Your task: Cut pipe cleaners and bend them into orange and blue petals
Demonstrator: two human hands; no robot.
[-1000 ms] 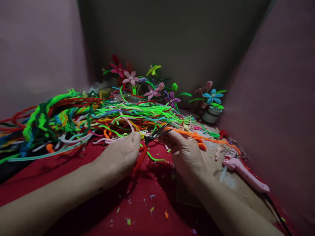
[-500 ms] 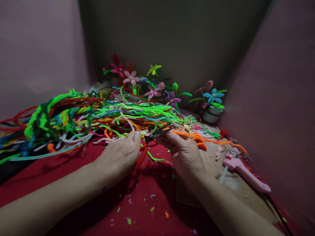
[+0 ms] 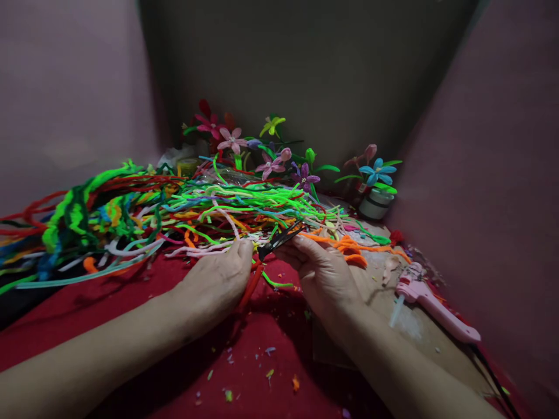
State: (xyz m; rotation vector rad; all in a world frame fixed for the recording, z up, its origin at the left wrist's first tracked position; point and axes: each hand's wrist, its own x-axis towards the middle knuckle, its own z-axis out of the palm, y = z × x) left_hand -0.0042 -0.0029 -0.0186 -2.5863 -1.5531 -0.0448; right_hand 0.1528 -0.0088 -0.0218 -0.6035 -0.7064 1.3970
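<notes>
My left hand [image 3: 220, 273] is closed, its thumb pressed on the bent fingers. Red pipe cleaners [image 3: 252, 285] come out below those fingertips. A pale pink pipe cleaner [image 3: 226, 215] rises just behind the thumb; whether it is gripped I cannot tell. Opposite, my right hand [image 3: 327, 276] is closed on small black scissors [image 3: 279, 240], which slant across the gap between both hands, close to the red pipe cleaners. Part of the scissors is hidden by the fingers. Orange pipe cleaners [image 3: 353, 250] lie just beyond the right knuckles.
Behind the hands spreads a heap of coloured pipe cleaners [image 3: 244, 201]. Pipe-cleaner flowers [image 3: 232, 139] stand at the back, and a blue flower [image 3: 378, 173] is by a small jar [image 3: 375, 203]. A pink glue gun [image 3: 437, 302] lies on cardboard at right. Scraps dot the red cloth [image 3: 244, 361].
The long orange pipe cleaner's far end has slid to the left, away from the glue gun. Both hands and the scissors have shifted only slightly.
</notes>
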